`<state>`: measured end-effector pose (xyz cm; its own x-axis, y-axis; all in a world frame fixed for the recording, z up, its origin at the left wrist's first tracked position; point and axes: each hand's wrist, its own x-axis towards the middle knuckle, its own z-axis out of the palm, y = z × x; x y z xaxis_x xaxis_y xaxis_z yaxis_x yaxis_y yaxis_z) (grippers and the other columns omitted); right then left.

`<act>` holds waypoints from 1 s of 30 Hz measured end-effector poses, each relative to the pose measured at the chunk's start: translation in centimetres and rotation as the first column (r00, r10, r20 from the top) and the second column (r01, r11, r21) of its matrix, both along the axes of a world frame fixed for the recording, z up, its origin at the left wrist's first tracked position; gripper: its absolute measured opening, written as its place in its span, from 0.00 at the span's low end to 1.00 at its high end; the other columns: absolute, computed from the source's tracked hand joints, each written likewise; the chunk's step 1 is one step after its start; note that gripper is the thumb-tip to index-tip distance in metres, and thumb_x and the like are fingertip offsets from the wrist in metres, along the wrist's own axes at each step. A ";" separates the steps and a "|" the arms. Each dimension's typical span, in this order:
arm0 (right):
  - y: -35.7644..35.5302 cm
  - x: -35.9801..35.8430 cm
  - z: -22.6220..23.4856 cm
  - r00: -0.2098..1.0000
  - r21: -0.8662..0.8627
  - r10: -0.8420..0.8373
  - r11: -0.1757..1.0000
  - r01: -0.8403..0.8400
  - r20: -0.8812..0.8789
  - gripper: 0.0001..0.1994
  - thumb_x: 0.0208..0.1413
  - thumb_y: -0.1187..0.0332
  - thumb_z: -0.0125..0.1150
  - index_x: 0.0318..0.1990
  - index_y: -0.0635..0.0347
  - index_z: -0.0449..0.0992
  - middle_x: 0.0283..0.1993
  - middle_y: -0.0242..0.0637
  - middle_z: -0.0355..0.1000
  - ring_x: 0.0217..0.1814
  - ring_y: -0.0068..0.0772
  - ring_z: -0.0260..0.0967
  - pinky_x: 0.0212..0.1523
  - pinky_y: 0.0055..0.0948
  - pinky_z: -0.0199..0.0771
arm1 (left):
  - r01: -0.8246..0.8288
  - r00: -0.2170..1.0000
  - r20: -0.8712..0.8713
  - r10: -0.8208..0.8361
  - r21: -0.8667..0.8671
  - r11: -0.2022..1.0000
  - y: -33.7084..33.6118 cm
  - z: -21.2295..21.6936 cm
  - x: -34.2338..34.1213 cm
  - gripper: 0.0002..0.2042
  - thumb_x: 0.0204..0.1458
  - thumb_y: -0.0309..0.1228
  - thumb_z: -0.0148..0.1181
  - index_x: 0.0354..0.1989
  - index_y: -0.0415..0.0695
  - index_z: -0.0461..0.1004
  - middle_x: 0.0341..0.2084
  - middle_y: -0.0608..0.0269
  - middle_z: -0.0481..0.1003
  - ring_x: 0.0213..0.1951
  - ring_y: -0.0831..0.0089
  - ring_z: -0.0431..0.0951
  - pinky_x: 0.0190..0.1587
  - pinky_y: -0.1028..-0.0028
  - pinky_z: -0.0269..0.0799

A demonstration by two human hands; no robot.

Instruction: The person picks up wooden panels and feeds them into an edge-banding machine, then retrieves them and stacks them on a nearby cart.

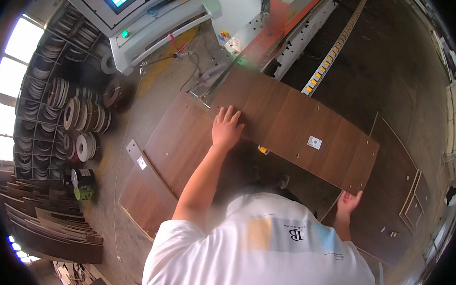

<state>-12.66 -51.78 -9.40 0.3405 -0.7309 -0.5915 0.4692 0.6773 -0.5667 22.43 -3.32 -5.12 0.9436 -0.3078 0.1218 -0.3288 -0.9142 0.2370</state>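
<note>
A long brown wood-grain panel (283,120) slants from the machine's feed side down to the right, with a white label (314,142) and small holes on its face. My left hand (227,127) lies flat on it near its left edge, fingers spread. At the near right corner my right hand (348,201) grips the panel's edge, its fingertips partly hidden there. The panel's far end meets the machine (256,50), where a green light glows.
To the left lie more brown panels (181,140), one with a labelled strip (140,156) on top. A panel stack (390,196) stands at the right. A roller rail (336,46) runs to the far right. Edge-band rolls (82,114) fill the left rack. A control console (160,32) stands ahead.
</note>
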 end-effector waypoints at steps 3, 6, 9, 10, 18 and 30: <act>-2.7 -4.7 -1.1 0.965 -0.031 0.118 0.991 -0.129 -0.234 0.28 0.60 0.49 0.64 0.61 0.57 0.70 0.60 0.35 0.69 0.63 0.33 0.63 0.67 0.36 0.64 | 0.038 0.999 -0.014 -0.038 0.020 0.999 -0.1 1.8 1.5 0.25 0.56 0.44 0.62 0.62 0.53 0.71 0.62 0.57 0.70 0.62 0.56 0.69 0.62 0.58 0.67; -1.9 -4.4 -1.4 0.958 -0.062 0.097 0.991 -0.117 -0.269 0.27 0.61 0.50 0.64 0.61 0.57 0.70 0.60 0.35 0.68 0.64 0.33 0.63 0.67 0.35 0.63 | -0.414 0.904 -0.371 0.214 -0.627 0.661 4.4 -2.6 8.6 0.24 0.55 0.39 0.64 0.61 0.48 0.71 0.48 0.51 0.78 0.46 0.59 0.80 0.47 0.60 0.77; 0.1 -3.8 -0.5 0.945 -0.040 0.084 0.994 -0.102 -0.315 0.29 0.60 0.48 0.64 0.61 0.56 0.70 0.59 0.34 0.69 0.62 0.33 0.64 0.66 0.34 0.63 | -0.536 0.808 -0.278 0.520 -0.712 0.452 9.9 -2.5 18.4 0.26 0.51 0.40 0.66 0.56 0.40 0.73 0.51 0.48 0.76 0.51 0.51 0.78 0.54 0.59 0.72; 0.3 -3.9 -0.3 0.936 -0.027 0.084 0.995 -0.099 -0.342 0.29 0.59 0.47 0.64 0.61 0.56 0.70 0.59 0.34 0.69 0.61 0.33 0.64 0.66 0.34 0.63 | -0.575 0.750 -0.196 0.632 -0.665 0.476 11.4 -1.9 20.9 0.26 0.50 0.40 0.66 0.56 0.39 0.73 0.51 0.49 0.77 0.50 0.51 0.78 0.53 0.59 0.72; 0.3 -6.4 2.3 0.890 0.080 0.240 0.971 -0.227 -0.387 0.30 0.58 0.43 0.61 0.61 0.52 0.69 0.57 0.28 0.70 0.59 0.26 0.65 0.60 0.29 0.66 | -0.581 0.769 -0.050 0.638 -0.471 0.664 13.0 3.9 26.4 0.22 0.52 0.50 0.62 0.46 0.44 0.76 0.37 0.52 0.80 0.43 0.47 0.79 0.46 0.56 0.73; -2.4 -7.9 1.0 0.719 0.111 0.469 0.867 -0.486 -0.513 0.26 0.59 0.40 0.56 0.56 0.47 0.72 0.48 0.26 0.74 0.46 0.27 0.69 0.49 0.30 0.70 | 0.272 0.836 0.473 0.278 -0.797 0.539 18.1 23.3 10.4 0.15 0.65 0.30 0.52 0.57 0.45 0.59 0.44 0.56 0.78 0.38 0.72 0.79 0.35 0.76 0.73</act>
